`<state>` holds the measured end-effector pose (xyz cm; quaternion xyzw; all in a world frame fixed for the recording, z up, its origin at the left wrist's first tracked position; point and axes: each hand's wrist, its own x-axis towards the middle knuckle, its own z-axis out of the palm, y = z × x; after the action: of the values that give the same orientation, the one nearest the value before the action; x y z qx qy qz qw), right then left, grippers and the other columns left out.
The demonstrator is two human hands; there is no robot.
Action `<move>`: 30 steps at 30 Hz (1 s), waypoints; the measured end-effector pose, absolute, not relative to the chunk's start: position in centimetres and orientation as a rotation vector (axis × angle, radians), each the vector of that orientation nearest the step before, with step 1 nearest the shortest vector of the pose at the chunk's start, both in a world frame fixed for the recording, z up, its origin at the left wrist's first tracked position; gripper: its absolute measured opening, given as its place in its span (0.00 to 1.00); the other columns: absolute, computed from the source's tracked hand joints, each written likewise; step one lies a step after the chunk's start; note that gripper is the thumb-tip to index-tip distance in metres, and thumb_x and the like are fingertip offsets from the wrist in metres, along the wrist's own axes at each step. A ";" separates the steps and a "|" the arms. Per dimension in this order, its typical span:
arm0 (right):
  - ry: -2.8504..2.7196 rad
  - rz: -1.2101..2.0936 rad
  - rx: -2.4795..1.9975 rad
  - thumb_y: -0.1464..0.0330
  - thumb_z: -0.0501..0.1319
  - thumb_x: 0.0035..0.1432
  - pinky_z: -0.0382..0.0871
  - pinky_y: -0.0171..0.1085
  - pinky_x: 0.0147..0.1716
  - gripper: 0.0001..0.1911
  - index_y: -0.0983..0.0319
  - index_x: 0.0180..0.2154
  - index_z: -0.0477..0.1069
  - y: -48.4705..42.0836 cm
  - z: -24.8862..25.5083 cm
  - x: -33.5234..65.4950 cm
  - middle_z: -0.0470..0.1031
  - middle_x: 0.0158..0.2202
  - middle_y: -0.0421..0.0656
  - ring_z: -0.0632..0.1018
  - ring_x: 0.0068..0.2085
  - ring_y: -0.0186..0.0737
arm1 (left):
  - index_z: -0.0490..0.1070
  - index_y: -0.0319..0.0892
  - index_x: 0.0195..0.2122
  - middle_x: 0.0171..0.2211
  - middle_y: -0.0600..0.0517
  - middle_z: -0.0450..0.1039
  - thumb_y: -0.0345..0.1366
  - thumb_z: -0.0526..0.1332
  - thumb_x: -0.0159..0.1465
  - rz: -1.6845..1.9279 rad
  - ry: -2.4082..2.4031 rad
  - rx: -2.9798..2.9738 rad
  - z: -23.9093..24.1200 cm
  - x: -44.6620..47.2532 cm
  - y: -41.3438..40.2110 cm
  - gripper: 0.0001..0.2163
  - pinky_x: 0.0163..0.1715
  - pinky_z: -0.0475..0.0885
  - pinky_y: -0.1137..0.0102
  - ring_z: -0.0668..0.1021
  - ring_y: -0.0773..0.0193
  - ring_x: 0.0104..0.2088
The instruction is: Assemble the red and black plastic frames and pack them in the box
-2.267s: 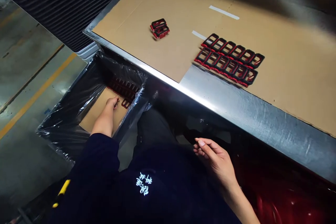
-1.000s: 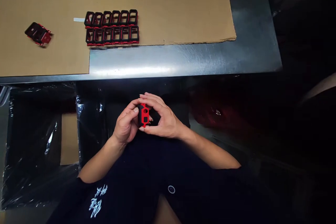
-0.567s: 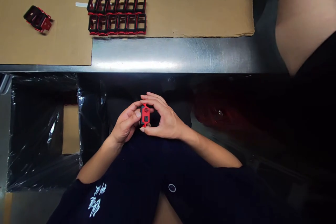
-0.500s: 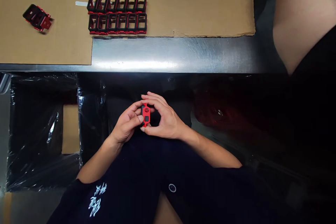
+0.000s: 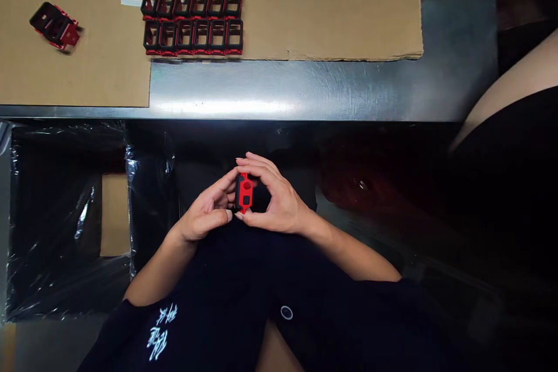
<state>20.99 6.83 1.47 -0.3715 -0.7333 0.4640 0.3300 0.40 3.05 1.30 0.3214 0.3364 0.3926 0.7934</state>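
A small red-and-black frame is held upright in front of my body, its red face with a round hole and a dark square opening toward me. My right hand grips it from the right, fingers at the top end and thumb at the bottom end. From the left, my left hand cups its black side. The left index fingertip reaches the top edge and the other fingers curl partly behind, hidden. The left thumb stands off the red face, near the lower left corner.
Two rows of similar frames stand on cardboard over a metal table. A separate red-and-black piece lies at the left. Below hangs a black plastic-lined bin. Another person's arm shows at right.
My left thumb has come off the red face and moved down and left. The frame has shifted slightly right. The other person has moved back toward the right, baring the table's corner.
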 end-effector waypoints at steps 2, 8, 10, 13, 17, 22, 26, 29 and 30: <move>-1.931 1.187 -0.961 0.68 0.71 0.49 0.65 0.64 0.64 0.38 0.55 0.62 0.64 6.7 1.4 20.9 0.71 0.64 0.51 0.64 0.70 0.60 | 0.65 0.54 0.68 0.67 0.41 0.66 0.38 0.71 0.59 0.849 0.751 0.699 1.4 0.5 3.0 0.35 0.54 0.76 0.54 0.75 0.40 0.62; -1.953 1.078 -0.928 0.68 0.71 0.51 0.63 0.63 0.65 0.38 0.55 0.63 0.64 6.5 0.9 20.9 0.70 0.64 0.52 0.63 0.71 0.60 | 0.66 0.51 0.67 0.64 0.41 0.71 0.36 0.73 0.60 0.817 0.922 0.742 1.9 1.1 3.0 0.34 0.58 0.74 0.57 0.77 0.45 0.60; -1.941 1.105 -0.920 0.63 0.74 0.51 0.61 0.63 0.66 0.38 0.55 0.62 0.65 6.6 1.0 21.4 0.69 0.65 0.53 0.62 0.71 0.60 | 0.65 0.51 0.68 0.63 0.41 0.72 0.36 0.73 0.60 0.816 0.943 0.745 1.8 1.2 3.0 0.35 0.59 0.73 0.59 0.77 0.47 0.60; -1.759 1.298 -0.942 0.55 0.76 0.50 0.69 0.57 0.62 0.35 0.56 0.58 0.71 6.7 1.4 22.6 0.72 0.62 0.52 0.69 0.66 0.59 | 0.59 0.52 0.71 0.59 0.43 0.76 0.35 0.75 0.58 0.822 0.959 0.759 1.8 1.2 2.7 0.41 0.59 0.72 0.60 0.80 0.51 0.57; -1.358 1.713 -1.096 0.53 0.70 0.57 0.73 0.37 0.32 0.19 0.58 0.44 0.78 6.6 2.3 23.7 0.77 0.35 0.42 0.77 0.33 0.38 | 0.53 0.52 0.73 0.58 0.45 0.77 0.33 0.75 0.57 0.786 1.072 0.927 2.1 0.8 2.4 0.46 0.63 0.68 0.57 0.80 0.51 0.57; -1.275 1.895 -1.133 0.55 0.74 0.53 0.60 0.33 0.23 0.15 0.60 0.33 0.80 6.3 3.3 22.5 0.70 0.22 0.36 0.66 0.23 0.30 | 0.46 0.55 0.75 0.62 0.47 0.74 0.30 0.71 0.61 0.712 1.098 1.314 2.6 0.8 2.6 0.46 0.65 0.67 0.57 0.77 0.53 0.61; -1.365 1.838 -0.971 0.52 0.65 0.63 0.66 0.35 0.28 0.20 0.61 0.28 0.79 6.3 3.2 22.2 0.76 0.25 0.40 0.72 0.26 0.34 | 0.40 0.57 0.75 0.63 0.47 0.73 0.28 0.66 0.65 0.803 1.061 1.602 2.7 0.8 2.8 0.45 0.66 0.66 0.55 0.77 0.56 0.61; -1.285 1.910 -0.905 0.51 0.66 0.61 0.66 0.34 0.26 0.20 0.62 0.33 0.81 6.2 2.8 22.4 0.76 0.25 0.40 0.72 0.24 0.33 | 0.36 0.53 0.76 0.62 0.45 0.73 0.27 0.63 0.66 0.839 1.065 1.839 2.7 0.6 3.0 0.45 0.65 0.68 0.54 0.76 0.56 0.61; -1.264 1.918 -0.910 0.52 0.68 0.60 0.65 0.34 0.25 0.18 0.62 0.35 0.82 6.1 2.7 22.4 0.76 0.25 0.40 0.71 0.24 0.32 | 0.34 0.51 0.76 0.62 0.45 0.74 0.26 0.62 0.67 0.841 1.065 1.904 2.6 0.5 3.1 0.44 0.64 0.69 0.54 0.77 0.57 0.61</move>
<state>22.39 6.14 2.66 -0.3478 -0.4832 0.7329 0.3292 0.50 3.08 2.62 0.7494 0.4193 0.3312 0.3911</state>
